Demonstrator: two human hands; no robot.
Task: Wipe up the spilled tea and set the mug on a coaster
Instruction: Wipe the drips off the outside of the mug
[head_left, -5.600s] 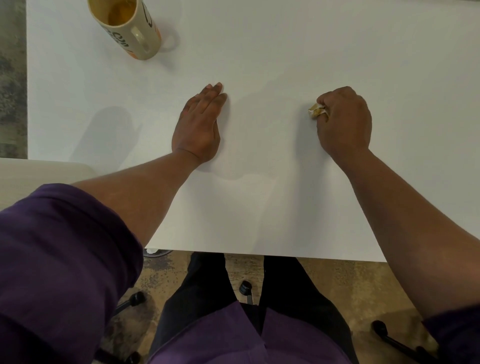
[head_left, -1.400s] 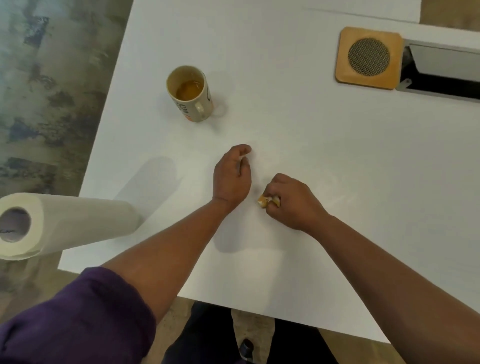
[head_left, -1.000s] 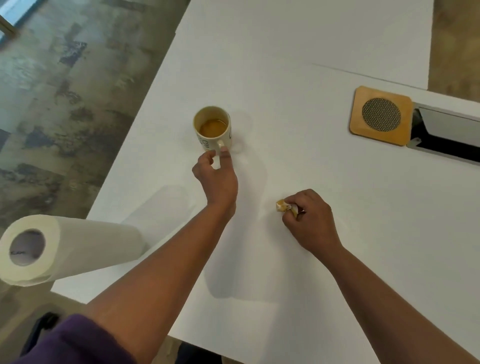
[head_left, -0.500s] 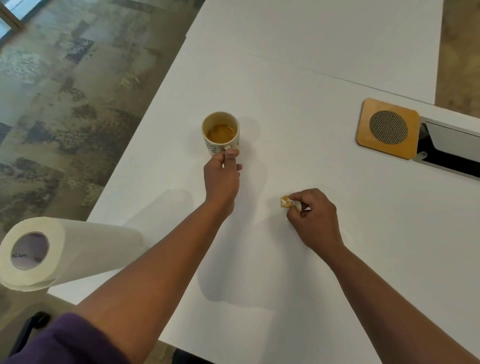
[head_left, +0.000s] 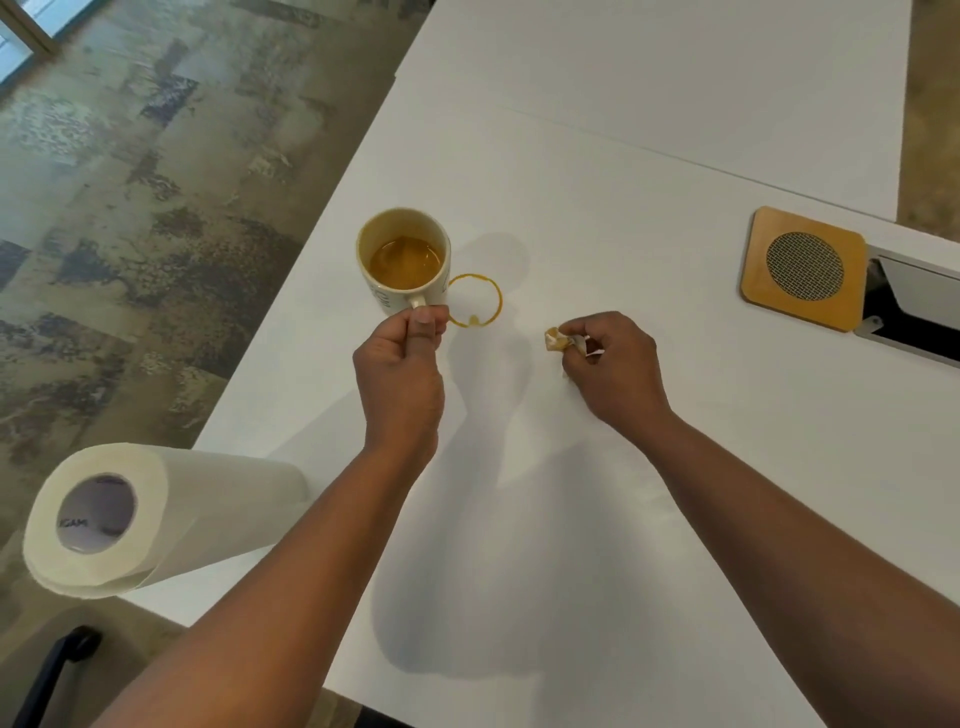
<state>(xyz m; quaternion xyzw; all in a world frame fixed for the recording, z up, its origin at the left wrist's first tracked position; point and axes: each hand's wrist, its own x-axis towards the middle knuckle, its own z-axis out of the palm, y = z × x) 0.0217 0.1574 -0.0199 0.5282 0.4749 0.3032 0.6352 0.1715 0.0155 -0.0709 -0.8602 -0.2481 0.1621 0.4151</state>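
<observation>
A cream mug (head_left: 402, 260) half full of amber tea is lifted a little off the white table (head_left: 597, 218), with my left hand (head_left: 402, 364) gripping its handle. Just right of the mug, a thin yellow ring of tea (head_left: 475, 300) marks the table. My right hand (head_left: 613, 364) rests on the table to the right of the ring, fingers closed on a small tea-stained paper wad (head_left: 555, 339). A square wooden coaster (head_left: 802, 267) with a round mesh centre lies at the far right.
A paper towel roll (head_left: 135, 519) lies on its side at the table's near left corner. A cable slot (head_left: 914, 317) opens in the table right beside the coaster. A seam (head_left: 649, 150) separates this table from another behind. Patterned floor lies left.
My left hand reached the mug, took its handle and raised it to the left, uncovering the tea ring. My right hand with the wad stayed nearly still.
</observation>
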